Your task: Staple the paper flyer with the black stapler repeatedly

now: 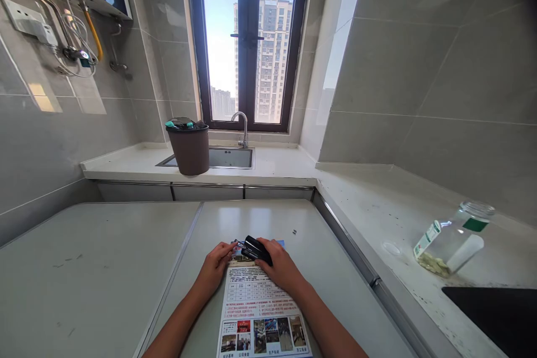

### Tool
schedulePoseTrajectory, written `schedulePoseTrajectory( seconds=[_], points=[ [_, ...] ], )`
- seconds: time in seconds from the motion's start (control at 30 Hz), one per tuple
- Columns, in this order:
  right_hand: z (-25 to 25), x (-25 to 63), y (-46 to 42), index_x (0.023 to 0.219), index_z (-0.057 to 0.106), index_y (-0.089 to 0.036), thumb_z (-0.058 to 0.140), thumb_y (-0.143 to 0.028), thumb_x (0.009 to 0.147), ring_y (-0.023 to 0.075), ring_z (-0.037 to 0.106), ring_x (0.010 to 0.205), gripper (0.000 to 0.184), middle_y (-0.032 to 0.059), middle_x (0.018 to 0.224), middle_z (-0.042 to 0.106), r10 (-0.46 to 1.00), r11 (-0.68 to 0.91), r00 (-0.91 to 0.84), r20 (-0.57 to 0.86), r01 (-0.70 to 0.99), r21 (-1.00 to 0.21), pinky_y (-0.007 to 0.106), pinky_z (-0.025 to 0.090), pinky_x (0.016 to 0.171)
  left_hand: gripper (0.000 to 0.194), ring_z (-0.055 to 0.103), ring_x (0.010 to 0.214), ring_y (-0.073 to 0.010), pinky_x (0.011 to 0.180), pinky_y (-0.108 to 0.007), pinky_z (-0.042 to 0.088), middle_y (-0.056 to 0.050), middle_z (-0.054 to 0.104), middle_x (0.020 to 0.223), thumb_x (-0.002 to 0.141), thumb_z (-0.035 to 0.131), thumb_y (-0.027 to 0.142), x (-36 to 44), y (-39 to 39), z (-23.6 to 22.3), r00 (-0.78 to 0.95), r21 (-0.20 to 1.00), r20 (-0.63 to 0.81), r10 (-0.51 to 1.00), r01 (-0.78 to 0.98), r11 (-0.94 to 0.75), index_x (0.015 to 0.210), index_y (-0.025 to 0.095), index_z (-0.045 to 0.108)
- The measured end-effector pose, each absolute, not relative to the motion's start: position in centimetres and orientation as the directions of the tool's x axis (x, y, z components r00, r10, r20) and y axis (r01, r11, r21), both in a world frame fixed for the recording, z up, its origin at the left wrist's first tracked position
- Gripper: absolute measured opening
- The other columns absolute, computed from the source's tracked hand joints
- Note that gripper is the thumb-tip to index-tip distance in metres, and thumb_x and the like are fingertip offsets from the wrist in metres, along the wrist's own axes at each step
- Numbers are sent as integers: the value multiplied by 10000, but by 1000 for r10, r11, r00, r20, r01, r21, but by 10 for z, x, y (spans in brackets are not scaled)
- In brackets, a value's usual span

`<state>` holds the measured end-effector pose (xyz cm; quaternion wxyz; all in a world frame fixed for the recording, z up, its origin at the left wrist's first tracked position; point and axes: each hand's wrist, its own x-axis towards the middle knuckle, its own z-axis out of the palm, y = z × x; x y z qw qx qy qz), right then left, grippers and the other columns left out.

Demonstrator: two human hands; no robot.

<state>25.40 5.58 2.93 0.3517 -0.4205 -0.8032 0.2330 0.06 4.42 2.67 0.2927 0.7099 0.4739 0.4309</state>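
A black stapler (255,248) is held over the top of a printed leaflet (262,313) on the table. My right hand (280,265) is closed round the stapler's body from the right. Its top and lower part look spread apart. At its left end, the thumb and fingers of my left hand (220,262) pinch a shiny metal part; the fingers hide its exact shape. The leaflet lies lengthwise between my forearms, showing text, a table grid and small photos. A small grey strip (294,231), perhaps staples, lies on the table beyond my right hand.
The light table (104,291) has a seam left of the leaflet. Behind it, a white counter (281,162) carries a sink (230,158) and a brown bin (188,148). On the right counter stands a glass jar (455,240) near a black panel (495,313).
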Motion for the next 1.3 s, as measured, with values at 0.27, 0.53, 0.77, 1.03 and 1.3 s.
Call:
schedulePoseTrajectory(
  seconds=[0.27, 0.53, 0.77, 1.03, 1.3],
  points=[
    [25, 252, 58, 1288, 613, -280, 629, -143, 892, 277, 571, 1105, 420, 64, 1184, 681, 821, 569, -382, 425, 473, -673, 416, 469, 965, 375, 674, 862, -201, 796, -316, 548, -46, 722, 995, 939, 574, 378, 2, 40, 28, 124, 813, 380, 917, 427, -395, 1269, 256, 705],
    [22, 258, 59, 1263, 635, -266, 685, -153, 860, 262, 592, 1057, 421, 61, 1112, 680, 771, 625, -460, 441, 410, -664, 396, 470, 946, 211, 714, 885, -236, 719, -322, 577, -75, 779, 1019, 880, 644, 317, 0, 41, 19, 163, 744, 376, 912, 533, -402, 1004, 252, 801],
    [25, 260, 57, 1260, 647, -270, 699, -193, 870, 255, 607, 1040, 401, 63, 1102, 672, 768, 620, -481, 423, 392, -680, 390, 474, 938, 206, 730, 926, -223, 827, -321, 575, -59, 787, 1031, 914, 625, 278, 3, 40, 21, 259, 694, 375, 890, 559, -455, 994, 272, 815],
    [24, 261, 59, 1225, 673, -263, 722, -208, 851, 257, 610, 1039, 381, 55, 1095, 695, 771, 609, -461, 439, 333, -720, 400, 465, 941, 231, 731, 935, -207, 845, -300, 567, -36, 783, 1056, 961, 584, 292, 4, 34, 27, 337, 648, 369, 866, 575, -500, 986, 295, 814],
    [25, 262, 59, 1217, 686, -257, 735, -210, 842, 254, 615, 1031, 381, 54, 1094, 709, 775, 603, -440, 454, 299, -739, 410, 453, 958, 169, 741, 928, -195, 842, -279, 572, -23, 790, 1021, 951, 637, 285, -1, 38, 18, 297, 606, 462, 836, 582, -542, 997, 275, 800]
  ],
)
